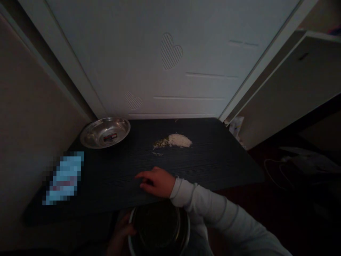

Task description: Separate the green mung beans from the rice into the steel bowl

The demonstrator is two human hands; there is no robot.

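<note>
My right hand (157, 182) hovers over or rests on the front part of the dark table (213, 160), which I cannot tell. Its index finger and thumb are apart, with nothing visible between them. My left hand (123, 230) grips the left rim of a round bowl (186, 231), held just below the table's front edge. The bowl's inside is too dark to make out. Beyond my right hand lies a small heap of white grains that look like rice (179, 140). Small greenish grains (161, 143) mix into its left end, and a few grains are scattered nearer.
A shiny metal basin (119, 128) stands at the table's back left, with a dark label inside. A blurred light-blue item (65, 179) lies at the left edge. Behind the table rises a white panel (128, 53) with embossed hearts. A cable (271, 160) hangs at the right.
</note>
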